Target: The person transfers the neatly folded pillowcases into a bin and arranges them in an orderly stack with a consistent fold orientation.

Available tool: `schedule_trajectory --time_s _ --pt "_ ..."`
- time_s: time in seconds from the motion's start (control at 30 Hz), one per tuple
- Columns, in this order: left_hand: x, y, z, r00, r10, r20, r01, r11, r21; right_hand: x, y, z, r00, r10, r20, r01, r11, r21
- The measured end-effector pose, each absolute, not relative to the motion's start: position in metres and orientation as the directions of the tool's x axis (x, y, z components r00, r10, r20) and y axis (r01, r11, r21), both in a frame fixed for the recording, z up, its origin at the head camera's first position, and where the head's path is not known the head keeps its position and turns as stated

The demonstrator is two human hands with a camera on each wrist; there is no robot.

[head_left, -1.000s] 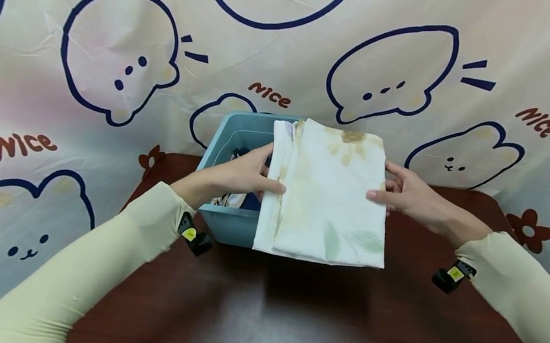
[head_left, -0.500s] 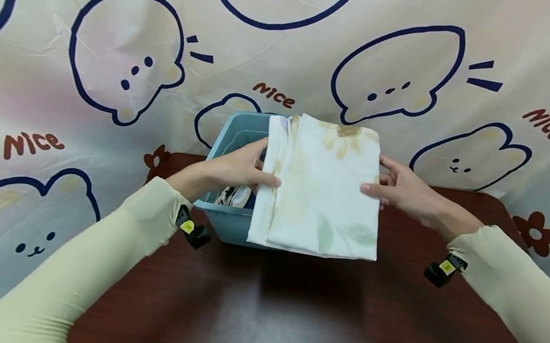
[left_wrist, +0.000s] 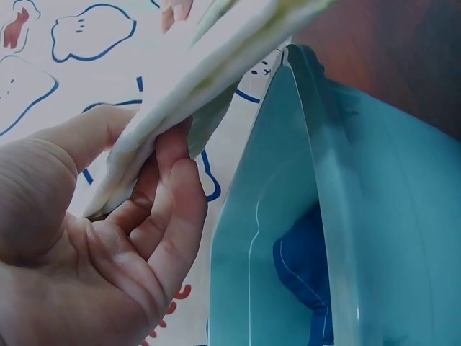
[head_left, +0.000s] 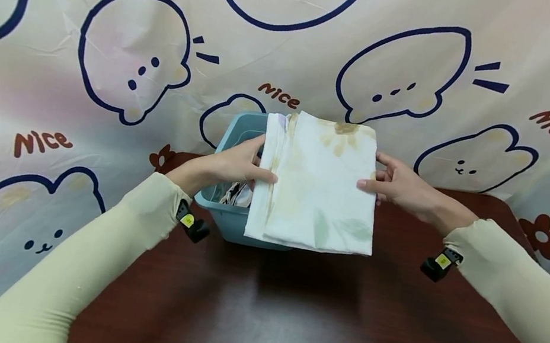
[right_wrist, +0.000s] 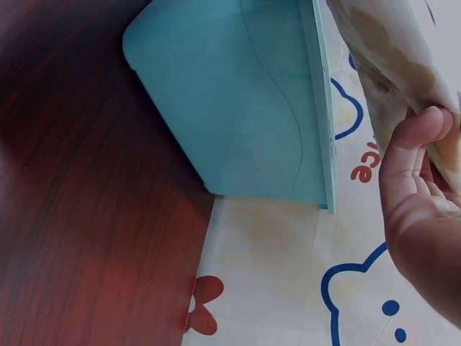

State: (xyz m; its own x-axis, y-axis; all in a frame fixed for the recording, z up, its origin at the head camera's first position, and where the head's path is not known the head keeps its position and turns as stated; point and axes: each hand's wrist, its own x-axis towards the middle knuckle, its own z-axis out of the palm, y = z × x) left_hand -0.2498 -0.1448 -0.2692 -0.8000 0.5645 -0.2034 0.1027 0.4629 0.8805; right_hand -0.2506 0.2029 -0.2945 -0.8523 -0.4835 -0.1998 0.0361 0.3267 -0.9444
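Note:
A folded white cloth [head_left: 327, 186] with faint yellow flowers and green leaves is held up between both hands, over the right part of a blue plastic bin [head_left: 231, 224]. My left hand [head_left: 240, 165] pinches its left edge, thumb on the front and fingers behind. In the left wrist view the layers of the fold show between thumb and fingers. My right hand [head_left: 402, 188] pinches the right edge, its thumb [right_wrist: 425, 126] pressed on the fabric. Dark blue fabric [left_wrist: 302, 263] lies inside the bin, along with a black-and-white item [head_left: 238, 194]; the cloth hides the rest.
The bin stands at the back of a dark red-brown wooden table [head_left: 251, 323]. Behind it hangs a pale curtain [head_left: 314, 58] printed with blue cartoon outlines. Each wrist wears a small black camera, such as the left one [head_left: 193, 227].
Both hands have shifted the cloth slightly left and up in the head view, over more of the bin. The head view has turned a little left. The grip is the same.

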Motion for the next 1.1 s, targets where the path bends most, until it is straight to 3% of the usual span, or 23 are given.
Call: schedule_trajectory --time_s 1.1 --pt "-0.269 -0.186 -0.253 -0.817 0.511 -0.268 0.106 0.589 0.801 -0.268 0.157 -0.288 -0.847 -0.514 -0.134 -0.031 0.299 -0.954"
